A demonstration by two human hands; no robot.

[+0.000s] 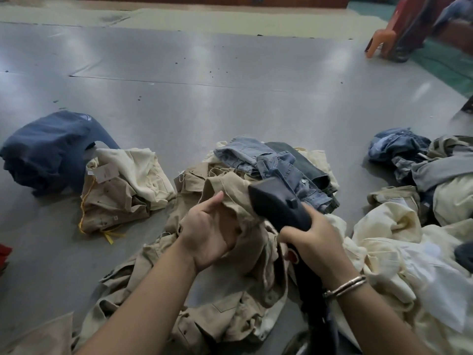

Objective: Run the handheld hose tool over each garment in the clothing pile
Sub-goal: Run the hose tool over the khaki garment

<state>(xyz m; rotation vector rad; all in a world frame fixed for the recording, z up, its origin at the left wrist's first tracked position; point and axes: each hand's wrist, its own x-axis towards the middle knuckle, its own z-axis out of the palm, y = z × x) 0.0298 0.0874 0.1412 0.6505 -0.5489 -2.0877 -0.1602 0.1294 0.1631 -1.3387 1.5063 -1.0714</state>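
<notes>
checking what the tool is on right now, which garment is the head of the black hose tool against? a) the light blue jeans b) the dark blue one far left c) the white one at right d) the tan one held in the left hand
d: the right hand grips the black hose tool, whose head meets the tan garment that the left hand bunches up.

Dim, soft light; floor [179, 60] glare; blurred, warped edges.
</notes>
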